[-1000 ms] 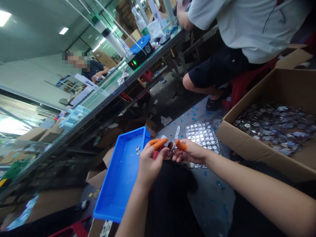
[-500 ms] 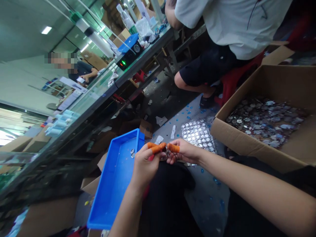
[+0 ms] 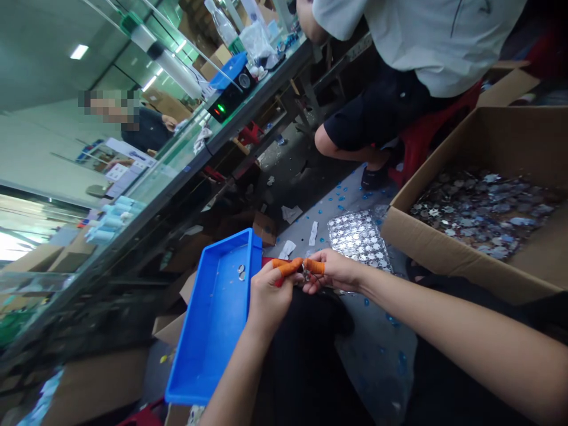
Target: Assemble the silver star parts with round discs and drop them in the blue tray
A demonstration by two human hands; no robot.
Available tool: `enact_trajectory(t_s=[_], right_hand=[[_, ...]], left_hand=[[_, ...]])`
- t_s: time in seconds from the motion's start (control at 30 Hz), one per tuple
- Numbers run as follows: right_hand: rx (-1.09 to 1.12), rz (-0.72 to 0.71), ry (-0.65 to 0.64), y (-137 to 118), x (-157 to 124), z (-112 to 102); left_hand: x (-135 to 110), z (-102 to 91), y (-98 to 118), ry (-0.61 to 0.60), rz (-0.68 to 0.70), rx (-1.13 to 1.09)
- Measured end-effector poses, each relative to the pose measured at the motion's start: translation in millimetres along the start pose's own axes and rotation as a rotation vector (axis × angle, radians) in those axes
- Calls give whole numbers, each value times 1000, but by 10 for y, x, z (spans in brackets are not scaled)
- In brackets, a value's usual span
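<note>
My left hand (image 3: 271, 296) and my right hand (image 3: 336, 270) meet above my lap, wearing orange finger covers on some fingers. Both are closed in a pinch around a small shiny metal piece (image 3: 306, 273). Fingers hide most of it, so its exact kind does not show. Left of my hands is a blue plastic bin (image 3: 208, 331). Inside it, near the far right side, lie a couple of small metal rings (image 3: 241, 272).
A cardboard box (image 3: 444, 254) at right holds many flat silvery pieces (image 3: 492, 207). On the floor lies a wrapped sheet of silver shapes (image 3: 357, 239). A person in a white shirt (image 3: 421, 41) sits beyond on a red stool (image 3: 419, 139). A long workbench (image 3: 177, 177) runs along the left.
The view has shifted slightly, so the bin and my hands sit a little further right. Both hands keep their pinch on the metal piece. The far person's arm has moved.
</note>
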State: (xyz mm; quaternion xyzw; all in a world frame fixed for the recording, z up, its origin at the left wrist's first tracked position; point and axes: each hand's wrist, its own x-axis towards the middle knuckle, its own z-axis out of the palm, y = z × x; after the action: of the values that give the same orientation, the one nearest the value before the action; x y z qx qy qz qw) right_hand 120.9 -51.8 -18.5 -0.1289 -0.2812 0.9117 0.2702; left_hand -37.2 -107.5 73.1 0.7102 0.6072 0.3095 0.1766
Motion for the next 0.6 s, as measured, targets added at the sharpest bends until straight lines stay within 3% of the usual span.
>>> enact_trajectory(t_s=[0.2,0.27,0.33,0.43,0.5,0.6], right_hand=[[194,-20,-25,-70,-5,40],[232,-41,-82,-123,-15,30],[245,-61,-131,-189,-29,5],[252,-131,-91,-345,-59,-62],[243,-210,26,-514,-83,-161],[151,-378,323,-834,-125,-485]], left_hand=[[144,-76,0,-35,-124,-239],[262,-68,-55,33,-222,-406],[457,7,-169,183,-307,-617],[859,273,-423,302,-372,-702],[1105,538,-606,211,-415,-584],[1287,977,-811,-32,-481,-394]])
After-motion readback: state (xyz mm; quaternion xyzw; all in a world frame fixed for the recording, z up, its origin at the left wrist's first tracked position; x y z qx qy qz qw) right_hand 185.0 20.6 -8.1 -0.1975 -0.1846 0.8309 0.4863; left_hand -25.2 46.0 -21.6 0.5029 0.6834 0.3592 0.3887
